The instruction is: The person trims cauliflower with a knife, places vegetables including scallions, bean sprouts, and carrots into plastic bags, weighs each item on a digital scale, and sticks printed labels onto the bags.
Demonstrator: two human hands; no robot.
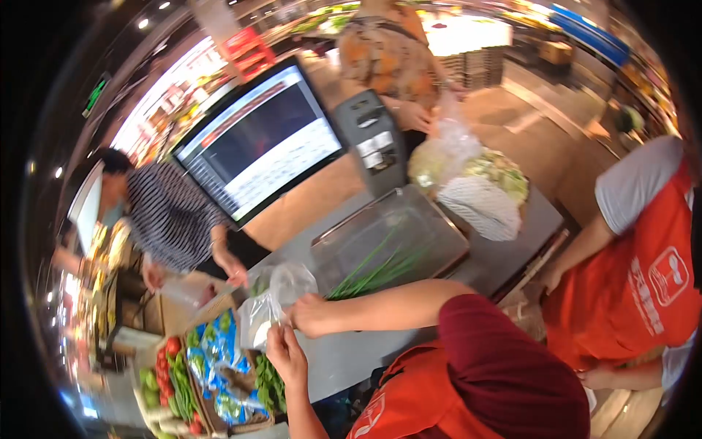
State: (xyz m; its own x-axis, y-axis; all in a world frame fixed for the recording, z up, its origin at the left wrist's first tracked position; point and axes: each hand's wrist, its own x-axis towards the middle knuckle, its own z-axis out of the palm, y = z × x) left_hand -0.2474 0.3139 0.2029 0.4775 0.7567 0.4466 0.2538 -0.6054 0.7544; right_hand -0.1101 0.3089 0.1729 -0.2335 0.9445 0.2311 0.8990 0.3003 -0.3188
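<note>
A clear plastic bag point(257, 316) with something pale inside sits at the left end of the grey counter. My right hand point(311, 314) reaches in from the right and is closed on the bag's gathered top. Just below it, my left hand point(287, 356) pinches the same bag near its neck. Behind my right wrist, long green stalks like scallions point(373, 274) lie across a metal scale tray point(446, 260). Exactly how the fingers grip the plastic is partly hidden.
A tilted screen point(256, 139) stands behind the tray, beside a grey printer point(371, 143). Bagged vegetables point(482, 201) rest at the tray's far right. Below left are vegetable crates point(208, 399). Customers stand across the counter; a co-worker in a red apron point(629, 293) is at right.
</note>
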